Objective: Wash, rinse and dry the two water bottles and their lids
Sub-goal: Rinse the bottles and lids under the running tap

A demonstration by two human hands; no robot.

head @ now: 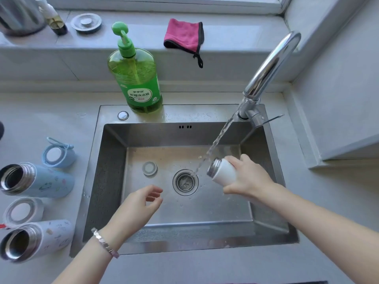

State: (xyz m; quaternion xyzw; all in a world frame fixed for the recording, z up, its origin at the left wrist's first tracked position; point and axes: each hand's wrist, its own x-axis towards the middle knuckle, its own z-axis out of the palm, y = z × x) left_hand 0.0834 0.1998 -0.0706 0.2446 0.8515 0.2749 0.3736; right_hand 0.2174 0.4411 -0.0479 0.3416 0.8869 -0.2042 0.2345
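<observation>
On the counter [41,119] at left, lying uncapped: blue bottle [41,181], patterned bottle [41,238]. Above the sink [114,160], left hand [141,203] loosely spread, empty. Farther right, right hand [249,178] wrapped round the tilted white bottle [222,171]; nudge its mouth squarely under the stream [217,140], then swirl.

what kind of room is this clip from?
Most likely a home kitchen: a steel sink with a running tap, green dish soap on its rim, and a pink cloth on the ledge behind.
</observation>
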